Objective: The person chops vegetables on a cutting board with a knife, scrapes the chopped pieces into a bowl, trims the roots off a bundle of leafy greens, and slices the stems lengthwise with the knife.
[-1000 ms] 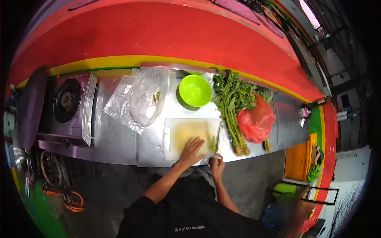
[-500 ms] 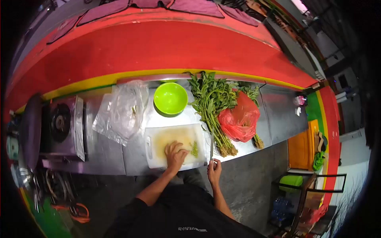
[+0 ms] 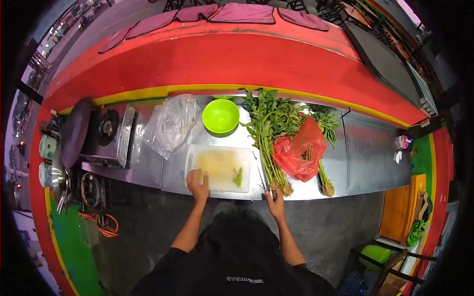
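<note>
Chopped greens (image 3: 238, 177): small loose pile, just right of the lower centre of the frame, on the right part of the cutting board (image 3: 217, 165).

My right hand (image 3: 274, 202) is closed round the knife (image 3: 264, 175) at the near table (image 3: 174, 176) edge, blade pointing up the frame between the board and the leafy stalks (image 3: 268, 133). My left hand (image 3: 198, 185) is at the board's lower left corner, fingers bent over it; can't tell if it grips or only rests there.

Risks, my read:
- Board sits near the table edge. A pull from my left hand could slide or tip it, and the pile, being loose, would scatter or drop off the near side.
- Blade runs close beside the stalks. A sideways swing right could nick them, or slit the red plastic bag (image 3: 300, 153) lying over them; thin film would tear easily.
- Root ends reach the near edge by my right hand. An elbow or wrist bump could drag the bunch off.
- Green bowl (image 3: 220, 116) is beyond the board, upper centre. Reaching across with the knife in hand could knock it.
</note>
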Demonstrator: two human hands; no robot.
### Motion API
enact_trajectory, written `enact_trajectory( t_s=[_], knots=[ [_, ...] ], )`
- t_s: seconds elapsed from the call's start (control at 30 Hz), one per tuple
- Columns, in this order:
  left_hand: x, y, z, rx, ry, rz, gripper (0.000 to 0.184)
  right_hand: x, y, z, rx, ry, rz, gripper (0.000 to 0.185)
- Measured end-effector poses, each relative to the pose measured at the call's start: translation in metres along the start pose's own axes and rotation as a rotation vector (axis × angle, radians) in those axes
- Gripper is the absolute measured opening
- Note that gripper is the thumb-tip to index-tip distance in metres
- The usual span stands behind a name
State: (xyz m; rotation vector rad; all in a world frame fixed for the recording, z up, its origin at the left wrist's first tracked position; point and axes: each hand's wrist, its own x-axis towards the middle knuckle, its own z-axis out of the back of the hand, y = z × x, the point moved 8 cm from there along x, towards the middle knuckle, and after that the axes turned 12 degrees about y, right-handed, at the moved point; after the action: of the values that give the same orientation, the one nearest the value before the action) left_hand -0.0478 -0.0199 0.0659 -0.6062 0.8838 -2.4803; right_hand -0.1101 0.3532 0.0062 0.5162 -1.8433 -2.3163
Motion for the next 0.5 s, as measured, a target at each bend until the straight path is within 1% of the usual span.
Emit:
enact_trajectory(
  t_s=[0.03,0.07,0.13,0.17,0.2,0.23,0.27,0.3,0.33,0.4,0.47,0.5],
  knots=[
    [-0.003,0.038,0.001,0.033,-0.031,0.123,0.046,0.002,0.012,0.003,0.007,0.033,-0.018,0.026],
    [0.001,0.056,0.001,0.033,-0.031,0.112,0.046,0.005,0.008,0.003,0.012,0.025,-0.012,0.026],
    [0.007,0.091,0.007,0.172,-0.067,0.241,0.057,0.012,0.007,0.007,-0.122,-0.055,0.192,0.028],
    [0.013,0.103,0.008,0.167,-0.075,0.232,0.057,0.01,0.039,0.009,-0.296,-0.071,0.311,0.034],
    [0.017,0.119,-0.001,0.142,0.021,0.289,0.061,0.008,0.042,0.011,-0.299,-0.079,0.321,0.034],
    [0.02,0.121,-0.012,0.116,0.118,0.344,0.065,0.012,0.022,0.005,-0.229,0.057,0.152,0.037],
    [0.021,0.115,-0.017,0.103,0.109,0.332,0.065,0.015,0.003,-0.003,-0.158,0.19,-0.014,0.041],
    [0.021,0.108,-0.014,0.198,0.084,0.399,0.066,0.015,-0.003,-0.009,-0.105,0.217,0.05,0.044],
    [0.02,0.107,-0.012,0.299,0.065,0.466,0.067,0.007,-0.003,-0.014,0.004,0.276,-0.198,0.043],
    [0.022,0.108,-0.011,0.282,0.068,0.429,0.065,0.001,0.02,-0.022,0.104,0.358,-0.29,0.044],
    [0.022,0.124,-0.014,0.218,0.084,0.601,0.06,0.007,0.0,-0.035,0.145,0.436,-0.254,0.044],
    [0.02,0.125,-0.013,0.223,0.069,0.625,0.06,0.009,0.006,-0.035,0.095,0.425,-0.233,0.039]
  ],
)
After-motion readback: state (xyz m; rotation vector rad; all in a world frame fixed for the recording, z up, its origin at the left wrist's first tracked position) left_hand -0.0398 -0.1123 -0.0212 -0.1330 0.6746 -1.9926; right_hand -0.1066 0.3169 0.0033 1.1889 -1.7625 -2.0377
